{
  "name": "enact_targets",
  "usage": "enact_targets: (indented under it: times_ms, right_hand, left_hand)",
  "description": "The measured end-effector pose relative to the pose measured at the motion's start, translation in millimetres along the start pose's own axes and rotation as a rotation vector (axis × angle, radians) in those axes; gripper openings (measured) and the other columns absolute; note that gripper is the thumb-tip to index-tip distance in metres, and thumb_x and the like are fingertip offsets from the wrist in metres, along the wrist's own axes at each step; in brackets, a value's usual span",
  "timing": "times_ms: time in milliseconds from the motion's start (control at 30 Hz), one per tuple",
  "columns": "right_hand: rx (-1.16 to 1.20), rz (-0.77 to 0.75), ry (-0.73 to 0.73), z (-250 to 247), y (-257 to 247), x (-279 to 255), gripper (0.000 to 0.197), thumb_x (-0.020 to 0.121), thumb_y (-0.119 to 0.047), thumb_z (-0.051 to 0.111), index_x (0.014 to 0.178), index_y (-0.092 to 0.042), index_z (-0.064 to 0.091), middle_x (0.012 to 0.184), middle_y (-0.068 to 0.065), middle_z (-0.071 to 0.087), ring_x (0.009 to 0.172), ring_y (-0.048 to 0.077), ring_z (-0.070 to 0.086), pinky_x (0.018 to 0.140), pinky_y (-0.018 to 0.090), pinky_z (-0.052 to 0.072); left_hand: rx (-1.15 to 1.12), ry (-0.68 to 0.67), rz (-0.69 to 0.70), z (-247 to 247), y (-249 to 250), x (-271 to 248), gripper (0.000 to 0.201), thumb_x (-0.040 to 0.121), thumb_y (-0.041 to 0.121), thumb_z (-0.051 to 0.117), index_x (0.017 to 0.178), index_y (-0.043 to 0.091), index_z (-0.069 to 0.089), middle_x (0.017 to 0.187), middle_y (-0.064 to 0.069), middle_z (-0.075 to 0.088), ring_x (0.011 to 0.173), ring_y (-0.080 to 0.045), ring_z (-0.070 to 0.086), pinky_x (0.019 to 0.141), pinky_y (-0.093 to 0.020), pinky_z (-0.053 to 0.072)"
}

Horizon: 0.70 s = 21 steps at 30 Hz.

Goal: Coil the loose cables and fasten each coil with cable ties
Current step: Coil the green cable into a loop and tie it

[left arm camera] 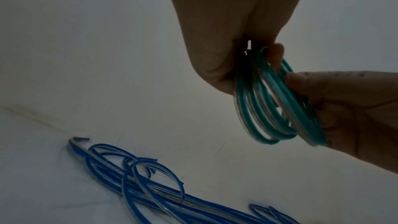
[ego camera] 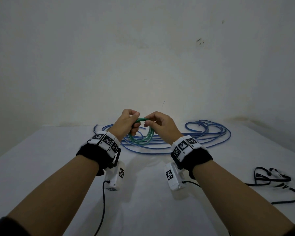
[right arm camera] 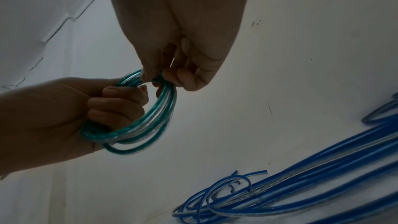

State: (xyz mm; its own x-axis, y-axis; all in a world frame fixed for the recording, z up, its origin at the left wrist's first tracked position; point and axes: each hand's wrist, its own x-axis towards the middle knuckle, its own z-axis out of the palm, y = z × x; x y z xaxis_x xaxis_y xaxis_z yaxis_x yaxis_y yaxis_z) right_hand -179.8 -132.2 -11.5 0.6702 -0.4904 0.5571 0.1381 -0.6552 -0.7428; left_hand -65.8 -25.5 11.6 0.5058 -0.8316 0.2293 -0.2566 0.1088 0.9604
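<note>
1. Head view. A small coil of green-and-clear plastic cable [ego camera: 141, 132] was held in the air above a white tabletop [ego camera: 41, 159], between the two hands. The left hand [ego camera: 126, 123] had its fingers curled through the coil's left side; the right hand [ego camera: 160, 124] pinched the coil's top with thumb and fingertips. The ring stood roughly upright, hanging below the hands. Just behind and beneath lay the loose blue-and-clear cables [ego camera: 177, 138], sprawled and uncoiled from centre to right. The black strap-like cable ties [ego camera: 272, 178] lay near the right edge, well apart from the coil and on the right hand's side; judged, that hand was the nearer one to fetch a tie while the left kept the coil.

2. Left wrist view. The left hand [left arm camera: 232, 23] closed on the green coil [left arm camera: 269, 108] at its upper rim, and the right hand [left arm camera: 344, 108] gripped its far side. Several turns fanned slightly apart at the bottom. The blue cables [left arm camera: 150, 193] lay below on the table, clear of the coil.

3. Right wrist view. The right hand [right arm camera: 183, 40] pinched the coil [right arm camera: 146, 120] at its top, and the left hand [right arm camera: 64, 117] wrapped its lower left arc. No tie was visible on the coil. The blue cables [right arm camera: 301, 185] lay to the lower right.
</note>
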Motion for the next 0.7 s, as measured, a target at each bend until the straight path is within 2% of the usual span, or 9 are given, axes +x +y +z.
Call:
enact_targets:
  times_ms: [67, 167, 233, 300, 400, 467, 533, 633, 700]
  right_hand:
    - [0.042, -0.003, 0.007, 1, -3, -1, 0.014, 0.089, -0.009, 0.059, 0.101, -0.004, 0.062, 0.082, 0.016, 0.068, 0.052, -0.005, 0.054, 0.053, 0.007, 0.038]
    - [0.080, -0.008, 0.010, 3, -5, -3, 0.020, 0.090, -0.010, 0.059, 0.109, -0.008, 0.057, 0.078, 0.015, 0.066, 0.051, -0.004, 0.055, 0.052, 0.007, 0.039]
    - [0.047, -0.010, 0.018, 6, -4, -4, 0.015, 0.090, -0.009, 0.058, 0.105, -0.010, 0.058, 0.075, 0.013, 0.065, 0.050, -0.003, 0.054, 0.052, 0.008, 0.038]
    - [0.022, 0.001, 0.062, 8, -2, -3, 0.010, 0.090, -0.009, 0.057, 0.099, -0.010, 0.059, 0.072, 0.011, 0.064, 0.051, -0.002, 0.054, 0.052, 0.009, 0.039]
    - [-0.013, 0.017, 0.150, 8, 2, -2, 0.004, 0.091, -0.010, 0.055, 0.093, -0.013, 0.057, 0.072, 0.007, 0.065, 0.060, 0.002, 0.058, 0.057, 0.013, 0.044]
    - [-0.020, 0.020, 0.225, 7, 4, -1, 0.005, 0.091, -0.010, 0.055, 0.092, -0.014, 0.056, 0.074, 0.008, 0.064, 0.065, 0.007, 0.059, 0.059, 0.011, 0.045]
    - [-0.024, 0.033, 0.314, 5, 6, -1, 0.004, 0.092, -0.009, 0.053, 0.093, -0.011, 0.056, 0.075, 0.010, 0.064, 0.065, 0.011, 0.057, 0.057, 0.008, 0.042]
    - [-0.028, 0.055, 0.440, 2, 10, 1, 0.006, 0.092, -0.008, 0.052, 0.096, -0.008, 0.056, 0.076, 0.010, 0.063, 0.067, 0.016, 0.056, 0.057, 0.013, 0.043]
    - [-0.035, 0.061, 0.492, 0, 12, 1, 0.005, 0.092, -0.008, 0.052, 0.095, -0.007, 0.056, 0.075, 0.008, 0.062, 0.069, 0.018, 0.057, 0.061, 0.021, 0.044]
  left_hand:
    - [0.009, -0.012, 0.034, -1, 0, 1, 0.018, 0.100, 0.027, 0.036, 0.095, 0.011, 0.035, 0.058, 0.001, 0.039, 0.037, -0.006, 0.036, 0.043, -0.022, 0.035]
    - [-0.045, -0.011, 0.009, -1, 1, 2, 0.026, 0.101, 0.033, 0.033, 0.083, 0.015, 0.035, 0.053, 0.004, 0.035, 0.037, -0.006, 0.028, 0.041, -0.019, 0.026]
    - [-0.160, 0.036, -0.073, 0, 1, 3, 0.026, 0.100, 0.032, 0.030, 0.084, 0.014, 0.038, 0.052, 0.004, 0.036, 0.038, -0.008, 0.026, 0.041, -0.019, 0.023]
    - [-0.286, 0.063, -0.116, 0, 0, 3, 0.021, 0.099, 0.027, 0.032, 0.089, 0.012, 0.043, 0.050, 0.000, 0.046, 0.039, -0.011, 0.033, 0.043, -0.021, 0.028]
    - [-0.256, 0.111, -0.087, 1, -2, 4, 0.019, 0.098, 0.022, 0.034, 0.104, 0.006, 0.043, 0.069, -0.009, 0.061, 0.055, -0.017, 0.051, 0.056, -0.027, 0.042]
    - [-0.181, 0.189, -0.091, 0, -3, 8, 0.025, 0.101, 0.027, 0.031, 0.108, 0.006, 0.040, 0.084, -0.011, 0.061, 0.069, -0.019, 0.056, 0.067, -0.031, 0.045]
    - [-0.121, 0.239, -0.158, -3, -4, 11, 0.032, 0.100, 0.036, 0.029, 0.107, 0.006, 0.041, 0.091, -0.011, 0.058, 0.076, -0.020, 0.055, 0.073, -0.033, 0.045]
    - [-0.091, 0.161, -0.352, -9, -8, 10, 0.045, 0.097, 0.051, 0.030, 0.102, 0.009, 0.047, 0.091, -0.008, 0.059, 0.081, -0.021, 0.056, 0.071, -0.032, 0.047]
    - [-0.148, 0.063, -0.388, -8, -10, 6, 0.043, 0.098, 0.047, 0.032, 0.095, 0.009, 0.052, 0.083, -0.008, 0.062, 0.077, -0.020, 0.059, 0.072, -0.032, 0.048]
